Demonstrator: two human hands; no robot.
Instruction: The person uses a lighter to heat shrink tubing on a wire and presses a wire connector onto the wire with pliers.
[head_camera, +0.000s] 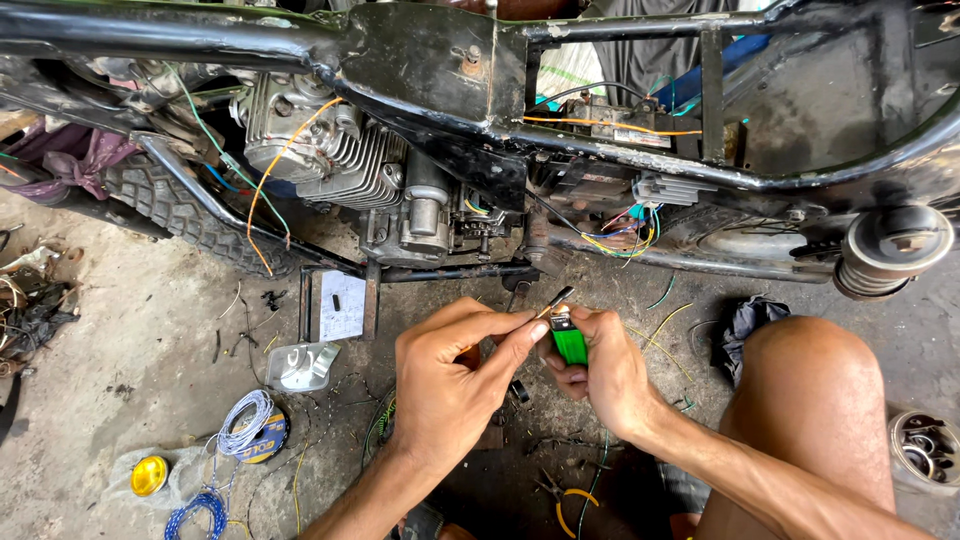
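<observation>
At far left on the concrete floor (120, 340) lie a small yellow tin (149, 475), a blue wire coil (198, 510) and a white wire coil (245, 422). Above them stands the stripped motorcycle frame (430, 60) with its finned engine (340, 150) and loose orange wire (290, 150). At centre, the left hand (450, 385) has thumb and forefinger pinched together on a thin wire end carrying a short black sleeve (558, 297), held directly over the lighter. The right hand (600, 370) is wrapped shut around the green lighter (570, 343), thumb near the top; no flame is visible. For good practice, it is judged best to keep the sleeve just above the lighter's outlet, the left-hand fingertips clear, and turn the wire for even heating. At right are a bare knee (810, 390) and the rear shock absorber (885, 250).
</observation>
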